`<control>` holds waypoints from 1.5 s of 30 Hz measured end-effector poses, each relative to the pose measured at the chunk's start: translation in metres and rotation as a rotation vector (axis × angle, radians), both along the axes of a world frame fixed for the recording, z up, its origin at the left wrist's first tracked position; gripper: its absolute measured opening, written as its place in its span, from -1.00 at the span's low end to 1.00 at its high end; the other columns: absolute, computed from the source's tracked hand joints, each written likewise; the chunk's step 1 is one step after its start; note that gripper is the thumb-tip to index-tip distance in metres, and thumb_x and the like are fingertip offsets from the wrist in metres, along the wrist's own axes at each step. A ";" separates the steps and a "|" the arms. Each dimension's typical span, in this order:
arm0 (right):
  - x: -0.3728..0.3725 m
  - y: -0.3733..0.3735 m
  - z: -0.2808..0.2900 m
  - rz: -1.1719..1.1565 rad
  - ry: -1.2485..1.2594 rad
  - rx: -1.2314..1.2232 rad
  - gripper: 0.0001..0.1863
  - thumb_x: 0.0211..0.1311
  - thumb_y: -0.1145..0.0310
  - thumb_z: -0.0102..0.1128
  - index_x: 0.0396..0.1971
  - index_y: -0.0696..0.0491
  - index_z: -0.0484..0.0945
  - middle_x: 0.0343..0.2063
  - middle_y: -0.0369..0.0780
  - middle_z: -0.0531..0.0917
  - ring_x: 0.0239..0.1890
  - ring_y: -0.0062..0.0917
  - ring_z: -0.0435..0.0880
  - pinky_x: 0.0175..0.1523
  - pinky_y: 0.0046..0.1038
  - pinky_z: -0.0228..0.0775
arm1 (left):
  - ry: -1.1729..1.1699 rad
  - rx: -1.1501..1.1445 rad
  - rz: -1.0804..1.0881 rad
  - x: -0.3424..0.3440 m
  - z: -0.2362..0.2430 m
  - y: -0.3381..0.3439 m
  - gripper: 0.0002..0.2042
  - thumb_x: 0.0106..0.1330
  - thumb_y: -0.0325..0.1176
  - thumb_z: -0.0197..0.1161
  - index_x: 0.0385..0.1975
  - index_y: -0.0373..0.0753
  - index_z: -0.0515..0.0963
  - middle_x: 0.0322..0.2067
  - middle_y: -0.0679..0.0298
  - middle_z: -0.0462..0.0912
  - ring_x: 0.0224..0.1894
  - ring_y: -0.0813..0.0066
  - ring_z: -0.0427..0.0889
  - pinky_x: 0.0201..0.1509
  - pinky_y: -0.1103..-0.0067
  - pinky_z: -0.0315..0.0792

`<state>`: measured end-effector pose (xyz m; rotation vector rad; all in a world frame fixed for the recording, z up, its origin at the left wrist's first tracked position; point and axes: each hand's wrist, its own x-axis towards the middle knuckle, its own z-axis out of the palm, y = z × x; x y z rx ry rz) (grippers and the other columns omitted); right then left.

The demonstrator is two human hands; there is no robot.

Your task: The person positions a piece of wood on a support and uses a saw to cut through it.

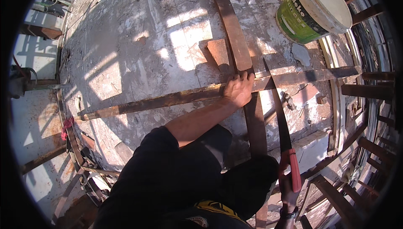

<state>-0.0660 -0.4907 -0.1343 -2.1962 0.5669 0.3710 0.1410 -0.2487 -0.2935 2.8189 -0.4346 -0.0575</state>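
My left hand (239, 89) grips a long, narrow wooden batten (168, 98) where it lies across a thicker dark board (231, 27) running away from me. My right hand (289, 187) holds a hand saw by its red handle (294, 166). The saw's long dark blade (280, 117) lies across the batten just right of my left hand, teeth hard to make out. A reddish broken piece (216, 52) rests beside the board, and a hammer-like tool (287, 101) lies partly behind the blade.
A white bucket with a green label (302, 19) stands at the upper right of the dusty, debris-strewn floor (105, 44). Dark timbers (369, 90) and pale strips crowd the right side. A red cloth (67, 126) and a metal frame sit along the left edge.
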 end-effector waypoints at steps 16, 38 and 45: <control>0.061 -0.018 -0.077 0.633 -0.406 -0.328 -0.91 0.22 0.47 0.26 -0.45 0.14 0.58 -0.57 -0.13 0.59 -0.61 -0.36 0.53 -0.47 -0.36 0.41 | -0.002 -0.022 0.031 0.001 -0.013 -0.004 -0.63 0.07 -0.35 0.38 -0.15 -0.25 0.41 -0.17 0.11 0.60 -0.12 0.16 0.71 -0.17 0.31 0.63; -0.023 0.002 0.058 0.183 0.232 -0.192 -0.74 0.30 0.36 0.28 -0.09 0.19 0.65 -0.44 -0.20 0.73 -0.34 -0.64 0.66 -0.21 -0.49 0.50 | 0.048 -0.060 0.059 -0.003 -0.009 0.006 -0.64 0.04 -0.41 0.34 -0.16 -0.22 0.41 -0.23 0.11 0.57 -0.17 0.14 0.72 -0.16 0.32 0.66; 0.123 0.027 -0.071 0.168 -0.258 0.219 -0.72 0.21 0.33 0.34 -0.50 0.26 0.55 -0.69 -0.31 0.47 -0.60 -0.69 0.36 -0.48 -0.42 0.24 | 0.017 0.046 0.014 0.001 -0.016 -0.001 -0.60 0.06 -0.41 0.39 -0.13 -0.22 0.36 -0.16 0.12 0.54 -0.12 0.13 0.69 -0.16 0.32 0.65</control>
